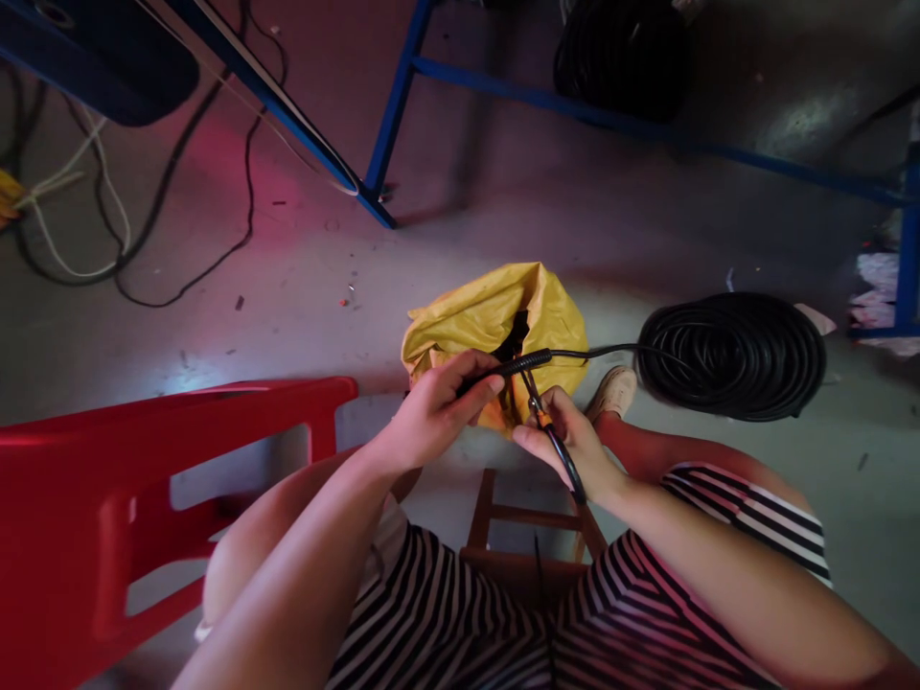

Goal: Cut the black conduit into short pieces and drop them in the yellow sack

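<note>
My left hand (449, 402) pinches a black cable with a thicker ribbed sleeve (528, 363) on it, just left of the ribs. In my right hand (571, 436) is a pair of pliers (550, 426) with black and orange handles. Its thin jaws point up and meet the underside of the ribbed sleeve. From the sleeve, the cable (604, 351) runs right to a large black coil of cable (733, 355) on the floor. A crumpled yellow bag (495, 307) stands beneath both hands, its mouth open on dark contents I cannot make out.
A red plastic stool (57, 498) is close on the left. Between my legs is a wooden stool (528, 517). A blue metal frame (546, 96) spans the far side, near another black cable coil (625, 57). Loose cables (248, 182) trail over the floor (302, 278) at left.
</note>
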Action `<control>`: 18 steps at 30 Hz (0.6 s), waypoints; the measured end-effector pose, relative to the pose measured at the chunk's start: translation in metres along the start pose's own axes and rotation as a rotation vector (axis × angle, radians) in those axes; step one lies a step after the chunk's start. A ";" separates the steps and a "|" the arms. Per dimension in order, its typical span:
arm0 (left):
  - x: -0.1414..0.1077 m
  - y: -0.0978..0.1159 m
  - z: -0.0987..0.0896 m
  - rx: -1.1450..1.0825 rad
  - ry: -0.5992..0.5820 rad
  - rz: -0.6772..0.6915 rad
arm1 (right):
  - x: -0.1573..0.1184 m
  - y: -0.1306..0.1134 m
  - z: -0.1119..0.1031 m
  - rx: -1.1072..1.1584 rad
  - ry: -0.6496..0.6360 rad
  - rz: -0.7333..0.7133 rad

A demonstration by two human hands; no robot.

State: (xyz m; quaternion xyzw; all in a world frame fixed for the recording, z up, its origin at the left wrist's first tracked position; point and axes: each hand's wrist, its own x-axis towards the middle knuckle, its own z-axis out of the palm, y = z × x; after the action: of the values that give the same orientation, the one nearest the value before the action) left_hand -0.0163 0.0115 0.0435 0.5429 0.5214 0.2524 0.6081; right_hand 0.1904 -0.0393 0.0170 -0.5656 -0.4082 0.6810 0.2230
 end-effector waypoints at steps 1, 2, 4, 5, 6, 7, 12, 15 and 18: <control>0.001 -0.001 0.001 -0.007 0.003 0.008 | 0.001 0.000 -0.001 -0.004 0.006 -0.001; 0.002 -0.003 0.002 -0.005 0.010 0.020 | 0.001 0.000 -0.001 -0.003 0.012 -0.002; 0.004 -0.004 0.004 0.017 0.027 0.051 | 0.003 0.002 -0.002 0.010 0.019 -0.004; 0.004 -0.004 0.004 0.024 0.033 0.066 | 0.003 0.002 -0.002 0.019 0.018 -0.004; 0.005 -0.004 0.005 0.026 0.033 0.077 | 0.004 0.003 -0.002 0.029 0.014 -0.003; 0.005 -0.004 0.006 0.022 0.030 0.084 | 0.004 0.002 -0.002 0.038 0.012 -0.003; 0.004 -0.002 0.010 -0.005 0.024 0.083 | 0.005 -0.002 0.000 0.065 0.021 -0.010; 0.003 -0.004 0.011 -0.024 0.022 0.065 | 0.005 -0.003 -0.001 0.074 0.021 0.002; 0.003 -0.008 0.010 -0.049 0.006 0.061 | 0.004 -0.003 -0.002 0.063 0.023 0.006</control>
State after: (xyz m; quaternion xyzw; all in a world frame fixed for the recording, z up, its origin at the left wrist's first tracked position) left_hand -0.0081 0.0079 0.0340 0.5425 0.5002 0.2852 0.6117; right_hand 0.1904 -0.0341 0.0168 -0.5672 -0.3821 0.6878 0.2432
